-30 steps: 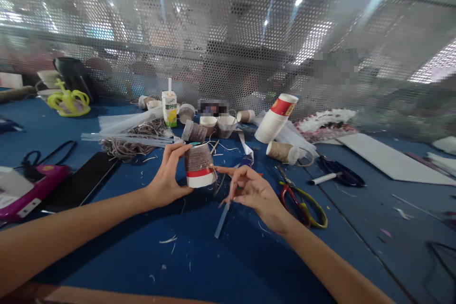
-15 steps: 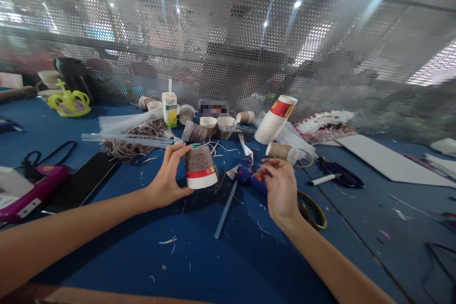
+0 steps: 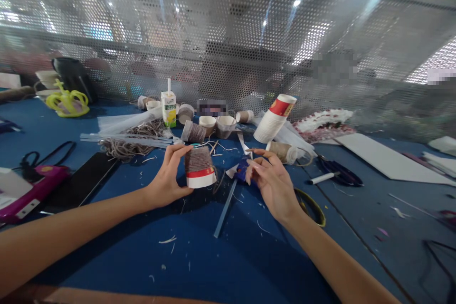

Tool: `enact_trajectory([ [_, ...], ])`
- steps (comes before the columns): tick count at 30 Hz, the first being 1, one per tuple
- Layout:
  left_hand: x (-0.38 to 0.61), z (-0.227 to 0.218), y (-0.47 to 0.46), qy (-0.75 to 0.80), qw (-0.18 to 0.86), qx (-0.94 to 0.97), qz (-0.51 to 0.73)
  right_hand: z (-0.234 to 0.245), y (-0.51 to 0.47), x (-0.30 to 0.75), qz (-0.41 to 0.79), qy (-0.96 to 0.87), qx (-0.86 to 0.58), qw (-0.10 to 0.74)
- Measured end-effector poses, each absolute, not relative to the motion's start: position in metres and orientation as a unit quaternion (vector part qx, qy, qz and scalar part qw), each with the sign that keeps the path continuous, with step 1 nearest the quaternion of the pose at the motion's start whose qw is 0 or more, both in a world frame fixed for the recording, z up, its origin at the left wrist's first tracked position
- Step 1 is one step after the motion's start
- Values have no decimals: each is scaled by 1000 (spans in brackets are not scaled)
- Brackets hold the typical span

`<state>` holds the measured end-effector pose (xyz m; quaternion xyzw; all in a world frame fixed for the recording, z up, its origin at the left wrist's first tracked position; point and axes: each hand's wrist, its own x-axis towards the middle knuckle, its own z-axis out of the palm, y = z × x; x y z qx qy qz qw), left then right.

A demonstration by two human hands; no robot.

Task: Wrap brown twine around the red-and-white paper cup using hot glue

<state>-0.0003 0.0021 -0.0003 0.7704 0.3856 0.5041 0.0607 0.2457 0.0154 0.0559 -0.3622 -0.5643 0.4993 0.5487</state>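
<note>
A paper cup (image 3: 198,160) wrapped in grey-brown yarn is upside down in my left hand (image 3: 166,175), whose fingers are at its base and thumb near its rim. A red band and white rim show below the yarn. My right hand (image 3: 274,183) holds nothing that I can see, its fingers bent and apart. It hovers over a blue glue gun (image 3: 243,171), hiding part of it. From the gun a clear glue stick (image 3: 225,211) sticks out toward me.
Stacked paper cups (image 3: 272,121), a juice carton (image 3: 169,110), loose grey yarn (image 3: 128,142) and yarn-wrapped cups (image 3: 193,131) stand behind. Scissors (image 3: 342,173) and a white marker (image 3: 323,178) lie right. A black phone (image 3: 83,183) and magenta glue gun (image 3: 39,192) lie left.
My right hand has moved slightly left, over the blue glue gun, and its fingers have spread from a tighter pinch. My left hand and the cup stay nearly in place.
</note>
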Motion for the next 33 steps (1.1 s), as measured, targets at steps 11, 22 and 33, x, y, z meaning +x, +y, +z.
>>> enact_trajectory([
  [11, -1, 1, 2, 391, 56, 777, 491, 61, 14, 244, 515, -571, -357, 530],
  [22, 1, 3, 1, 393, 52, 775, 492, 55, 19, 245, 568, -566, -343, 489],
  [33, 1, 1, 1, 389, 53, 772, 500, 52, 20, 249, 517, -619, -331, 489],
])
